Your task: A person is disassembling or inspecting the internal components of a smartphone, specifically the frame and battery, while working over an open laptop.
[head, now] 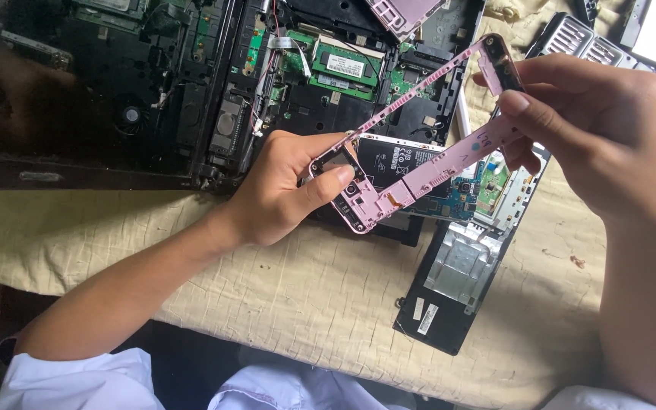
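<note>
Far left: an opened laptop chassis [115, 91] lies on the desk [305, 304], which is covered with a pale yellow quilted cloth. Its internals are exposed, and a round fan [131, 115] is visible among dark parts. Just right of it lies a second opened laptop base [358, 91] with green circuit boards and a green memory module [347, 67] showing.

Left hand [282, 190]: the forearm enters from lower left. Grip closed, thumb on top and fingers curled beneath, pinching the lower corner of a pink phone frame [419, 121]. The thumb tip rests on the frame's end piece, beside a small camera opening.

The pink phone frame is held in the air above the desk between both hands, tilted, running from lower left up to upper right. It is an open rectangle; things below show through its middle. Through and beneath it appears a phone body [419, 178] with a black battery and a blue-green board; whether frame and phone body touch cannot be told.

Below, a black panel [449, 288] with a silvery foil patch lies flat on the cloth.

Right hand [586, 129]: grip closed on the frame's upper end, thumb pressed against the near rail, fingers wrapped behind the top corner.

Upper right: a grey vented part [578, 38], partly cut off by the picture edge.
</note>
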